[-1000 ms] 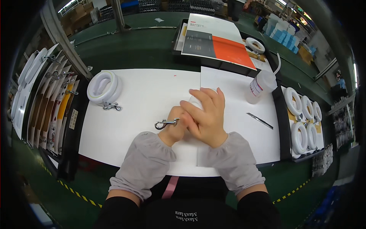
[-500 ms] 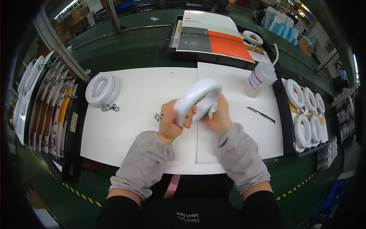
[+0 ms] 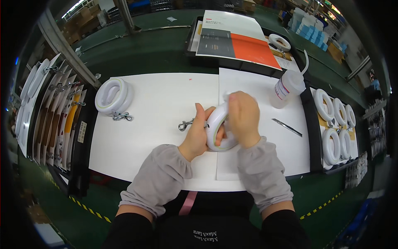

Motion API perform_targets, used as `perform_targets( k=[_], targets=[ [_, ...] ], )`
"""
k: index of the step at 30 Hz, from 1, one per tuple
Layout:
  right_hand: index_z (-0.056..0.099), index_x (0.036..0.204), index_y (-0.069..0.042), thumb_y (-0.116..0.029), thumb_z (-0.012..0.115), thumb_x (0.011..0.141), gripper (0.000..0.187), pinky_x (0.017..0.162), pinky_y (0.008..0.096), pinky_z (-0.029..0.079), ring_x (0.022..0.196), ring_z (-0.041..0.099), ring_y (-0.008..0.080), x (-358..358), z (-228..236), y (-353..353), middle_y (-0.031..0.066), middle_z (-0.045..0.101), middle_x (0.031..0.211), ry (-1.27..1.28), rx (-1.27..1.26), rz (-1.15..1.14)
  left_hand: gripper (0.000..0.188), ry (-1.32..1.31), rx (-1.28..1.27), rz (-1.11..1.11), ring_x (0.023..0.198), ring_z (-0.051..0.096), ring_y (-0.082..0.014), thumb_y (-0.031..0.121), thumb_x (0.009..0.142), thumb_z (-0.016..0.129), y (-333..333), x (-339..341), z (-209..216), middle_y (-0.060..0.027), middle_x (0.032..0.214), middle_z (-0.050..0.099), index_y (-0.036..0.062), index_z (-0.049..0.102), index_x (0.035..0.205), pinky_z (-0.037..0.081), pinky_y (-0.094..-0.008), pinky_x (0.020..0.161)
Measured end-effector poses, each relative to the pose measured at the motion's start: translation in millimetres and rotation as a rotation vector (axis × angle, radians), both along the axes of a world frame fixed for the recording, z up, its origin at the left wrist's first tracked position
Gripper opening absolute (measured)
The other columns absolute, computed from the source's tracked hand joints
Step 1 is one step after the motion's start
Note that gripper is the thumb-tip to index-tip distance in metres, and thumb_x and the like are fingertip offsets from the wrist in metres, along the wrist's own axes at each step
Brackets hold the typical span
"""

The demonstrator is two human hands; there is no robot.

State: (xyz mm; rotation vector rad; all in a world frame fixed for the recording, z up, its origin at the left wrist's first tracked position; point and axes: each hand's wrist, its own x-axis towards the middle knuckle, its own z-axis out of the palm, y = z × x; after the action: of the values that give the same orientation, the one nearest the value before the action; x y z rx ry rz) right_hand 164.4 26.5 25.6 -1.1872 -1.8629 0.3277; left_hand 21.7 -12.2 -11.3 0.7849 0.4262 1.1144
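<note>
Ring [image 3: 212, 118] clamped in left hand [image 3: 195, 136], right hand [image 3: 246, 118] against its far side — grip unclear; handling looks unfinished — other rings [image 3: 326, 145] sit in tray [image 3: 315, 137].

So the workbench [image 3: 161, 47] here is dark green, and most of the near part is covered by two white sheets, a wide one [image 3: 128, 143] on the left and a second one [image 3: 286, 153] on the right, sides meeting or slightly overlapping, can't tell which. On the left sheet, up near its far left corner, there's a bunch of white rings [image 3: 120, 93] with metal clips [image 3: 122, 116] lying just beside it, plus a tiny red speck [image 3: 190, 79] by the far edge. The right sheet has a clear bottle [image 3: 287, 89] near its far right corner and a slim knife [image 3: 287, 127] lying slantwise. Black trays sit around the paper: one at the back [image 3: 236, 63], one on the right [image 3: 316, 133].
</note>
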Motion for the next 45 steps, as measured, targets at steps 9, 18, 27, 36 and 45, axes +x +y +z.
perform_targets(
  k=[9,18,27,36,45],
  targets=[
    [0.060,0.120,-0.021,-0.027,0.062,0.078,0.042,0.101,0.0632,0.015,0.130,0.036,0.0311,-46.6,-16.9,-34.5,0.0037,0.047,0.135,-0.438,0.483,0.233,0.068,-0.415,-0.272,0.131,0.107,0.054,-0.0215,0.068,0.088,0.032,1.4,-24.5,6.4,-0.0045,0.110,0.057,0.0089,0.054,0.114,0.041,-0.0347,0.095],
    [0.049,0.132,-0.013,-0.022,0.062,0.082,0.052,0.108,0.0516,0.016,0.137,0.018,0.0402,-27.8,-15.1,-17.4,0.0264,0.018,0.147,-0.071,0.101,0.111,0.046,-0.548,-0.143,0.405,0.061,0.033,-0.0180,0.043,0.097,0.026,17.6,-24.7,-3.9,-0.0039,0.062,0.039,0.0101,0.037,0.067,0.035,-0.0346,0.066],
    [0.039,0.134,0.000,-0.010,0.058,0.080,0.057,0.091,0.0322,0.042,0.103,0.053,0.0194,-11.5,-24.1,4.2,0.0156,0.052,0.116,0.884,-0.688,0.252,0.051,-0.268,-0.049,0.310,0.057,0.034,-0.0176,0.043,0.097,0.024,11.9,-18.1,10.1,-0.0043,0.054,0.037,0.0092,0.041,0.064,0.040,-0.0362,0.074],
    [0.050,0.126,-0.002,-0.008,0.050,0.088,0.038,0.065,0.0259,0.049,0.081,0.061,0.0151,17.3,-13.5,11.3,0.0090,0.060,0.101,0.503,-0.347,0.399,0.058,-0.241,-0.144,0.086,0.054,0.035,-0.0176,0.053,0.096,0.022,16.5,-23.6,2.8,-0.0039,0.052,0.037,0.0086,0.044,0.065,0.042,-0.0362,0.069],
    [0.054,0.121,-0.002,-0.047,0.035,0.097,0.054,0.053,0.0282,0.048,0.051,0.050,0.0136,8.9,-18.3,15.8,0.0041,0.052,0.067,1.012,-0.717,0.440,0.062,-0.209,-0.144,0.133,0.052,0.036,-0.0179,0.056,0.095,0.023,16.2,-21.8,1.3,-0.0039,0.050,0.036,0.0087,0.043,0.061,0.042,-0.0351,0.065]
  ],
)
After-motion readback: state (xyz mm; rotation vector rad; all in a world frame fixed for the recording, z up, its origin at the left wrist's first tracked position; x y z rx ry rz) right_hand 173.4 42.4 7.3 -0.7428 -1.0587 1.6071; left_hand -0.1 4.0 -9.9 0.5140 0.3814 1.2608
